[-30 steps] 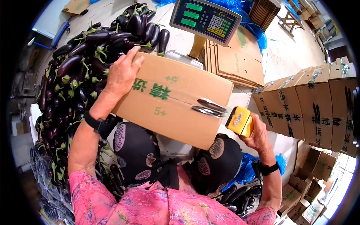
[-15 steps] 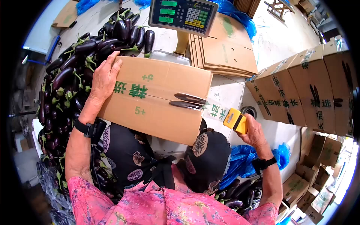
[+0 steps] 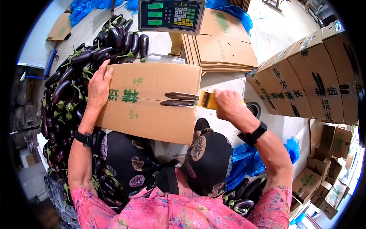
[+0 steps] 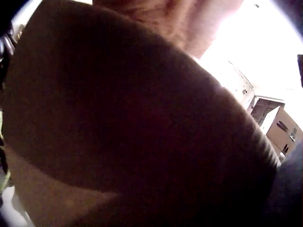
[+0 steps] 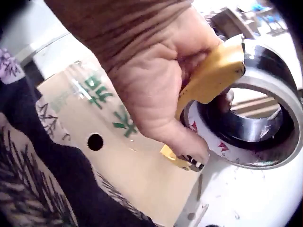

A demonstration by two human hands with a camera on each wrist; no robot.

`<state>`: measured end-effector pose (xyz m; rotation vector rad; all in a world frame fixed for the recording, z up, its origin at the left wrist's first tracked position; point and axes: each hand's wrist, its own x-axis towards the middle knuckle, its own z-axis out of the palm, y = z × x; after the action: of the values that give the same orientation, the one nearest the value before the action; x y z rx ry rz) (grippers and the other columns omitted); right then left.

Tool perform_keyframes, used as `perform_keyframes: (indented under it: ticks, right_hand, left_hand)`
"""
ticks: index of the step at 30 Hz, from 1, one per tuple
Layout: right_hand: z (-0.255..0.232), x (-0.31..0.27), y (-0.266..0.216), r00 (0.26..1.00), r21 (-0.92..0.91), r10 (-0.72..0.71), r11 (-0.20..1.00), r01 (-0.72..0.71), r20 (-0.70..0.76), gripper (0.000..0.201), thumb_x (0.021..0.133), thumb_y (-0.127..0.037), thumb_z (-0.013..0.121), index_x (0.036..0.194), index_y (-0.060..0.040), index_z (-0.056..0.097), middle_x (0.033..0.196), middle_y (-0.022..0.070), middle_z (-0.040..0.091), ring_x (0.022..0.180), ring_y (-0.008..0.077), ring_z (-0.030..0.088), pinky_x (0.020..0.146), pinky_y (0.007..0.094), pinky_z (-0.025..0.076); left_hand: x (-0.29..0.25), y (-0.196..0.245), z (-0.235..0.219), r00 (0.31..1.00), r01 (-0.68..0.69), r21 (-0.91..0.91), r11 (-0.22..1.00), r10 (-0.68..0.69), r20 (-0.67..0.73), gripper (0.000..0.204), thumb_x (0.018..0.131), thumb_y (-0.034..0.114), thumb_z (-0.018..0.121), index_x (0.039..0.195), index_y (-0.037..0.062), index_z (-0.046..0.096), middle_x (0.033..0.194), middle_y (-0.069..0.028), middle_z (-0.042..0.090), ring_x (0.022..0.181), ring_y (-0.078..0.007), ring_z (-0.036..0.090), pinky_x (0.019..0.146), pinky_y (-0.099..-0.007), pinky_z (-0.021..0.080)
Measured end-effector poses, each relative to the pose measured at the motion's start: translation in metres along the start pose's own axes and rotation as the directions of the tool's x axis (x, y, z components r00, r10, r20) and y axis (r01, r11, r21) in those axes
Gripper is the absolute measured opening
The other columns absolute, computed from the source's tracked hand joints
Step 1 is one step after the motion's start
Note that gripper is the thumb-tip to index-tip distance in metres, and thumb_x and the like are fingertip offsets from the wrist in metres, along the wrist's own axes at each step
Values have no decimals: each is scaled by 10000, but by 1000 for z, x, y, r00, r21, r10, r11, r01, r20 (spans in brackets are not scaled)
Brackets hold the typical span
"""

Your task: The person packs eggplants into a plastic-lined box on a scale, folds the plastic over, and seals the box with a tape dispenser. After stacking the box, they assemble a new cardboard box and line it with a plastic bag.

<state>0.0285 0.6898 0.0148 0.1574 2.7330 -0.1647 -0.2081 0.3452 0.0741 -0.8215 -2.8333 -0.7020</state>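
A closed cardboard box (image 3: 152, 110) with green print lies across the knees; it fills the dark left wrist view as a blurred brown surface (image 4: 142, 118). At its left end the left hand (image 3: 100, 87) presses with fairly straight fingers, the thumb by the top edge. The right hand (image 3: 230, 105) grips a yellow tape dispenser (image 3: 208, 100) at the box's right end. In the right wrist view, the right hand (image 5: 151, 90) curls round the yellow dispenser (image 5: 215, 71), which carries a large tape roll (image 5: 227, 151) beside the box's printed end (image 5: 147, 175).
Eggplants (image 3: 63, 91) are heaped at the left, with more by the right knee (image 3: 244, 194). Behind the box stand a scale display (image 3: 170, 15) and flat cardboard (image 3: 225, 49). Printed boxes (image 3: 301, 80) line the right; blue plastic (image 3: 248, 160) and a dark ring (image 3: 253, 108) lie nearer.
The right hand has brought the dispenser from off to the right up to the box's right end. The tape strip stretched between them half a second ago has shortened. The left hand stays at the box.
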Motion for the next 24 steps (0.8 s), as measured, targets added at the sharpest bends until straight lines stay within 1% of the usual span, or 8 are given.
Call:
perform_keyframes:
  ticks: [6, 8, 10, 12, 15, 18, 21, 24]
  right_hand:
    - [131, -32, 91, 950, 77, 274, 955, -288, 149, 725, 639, -397, 873, 1181, -40, 552, 1086, 233, 665, 988, 400, 670, 784, 490, 559]
    - [138, -38, 82, 964, -1, 265, 964, -265, -8, 753, 687, -440, 856, 1263, -70, 544, 1175, 207, 627, 1039, 377, 648, 803, 482, 548]
    - [125, -24, 60, 915, 510, 254, 858, -63, -314, 597, 839, -335, 770, 1317, -63, 538, 1231, 191, 582, 1088, 366, 605, 894, 461, 517]
    - [49, -15, 5, 797, 863, 447, 474, 174, -406, 492, 944, -232, 661, 1360, -23, 502, 1228, 209, 570, 1176, 338, 571, 937, 446, 505]
    - [-9, 3, -47, 661, 812, 481, 240, 532, -576, 506, 1013, -257, 512, 1433, 12, 428, 1364, 215, 522, 1260, 305, 509, 1061, 401, 410]
    - [-17, 37, -74, 710, 811, 413, 147, 567, -571, 462, 1053, -289, 383, 1379, 27, 468, 1362, 241, 516, 1282, 377, 476, 1113, 413, 326]
    - [11, 65, -68, 706, 817, 443, 123, 563, -553, 449, 1070, -274, 313, 1328, 33, 516, 1347, 249, 529, 1280, 380, 477, 1113, 415, 322]
    - [90, 89, -60, 689, 796, 411, 408, 447, -597, 470, 1083, -285, 287, 1307, 42, 539, 1341, 238, 548, 1294, 369, 472, 1119, 407, 323]
  left_hand:
    - [4, 7, -5, 998, 42, -33, 999, -40, 58, 481, 1049, 393, 458, 1416, 87, 517, 1304, -230, 620, 1203, -388, 601, 1010, -409, 462]
    - [4, 11, -5, 996, 56, -32, 998, -53, 68, 478, 1051, 390, 452, 1417, 88, 515, 1322, -225, 613, 1222, -383, 593, 1022, -405, 455]
    - [3, 12, -4, 994, 76, -25, 997, -74, 74, 474, 1055, 389, 443, 1415, 90, 517, 1333, -215, 612, 1236, -373, 589, 1028, -397, 451]
    - [2, 10, -4, 994, 81, -27, 996, -79, 71, 474, 1057, 393, 437, 1415, 92, 517, 1331, -212, 614, 1231, -370, 593, 1027, -395, 452]
    - [2, 13, -5, 991, 108, 1, 994, -107, 75, 487, 1058, 413, 426, 1421, 101, 514, 1335, -214, 614, 1230, -369, 597, 1028, -395, 451]
    - [3, 13, -3, 991, 117, -1, 993, -117, 72, 497, 1056, 426, 422, 1425, 104, 504, 1311, -224, 625, 1220, -377, 602, 1030, -401, 449]
    - [4, 9, -2, 989, 130, -10, 992, -128, 80, 513, 1056, 446, 412, 1431, 105, 492, 1288, -223, 637, 1212, -377, 606, 1031, -404, 446]
    - [6, 13, -5, 981, 160, -17, 987, -157, 118, 526, 1056, 467, 400, 1435, 112, 485, 1291, -217, 633, 1221, -372, 599, 1037, -402, 438]
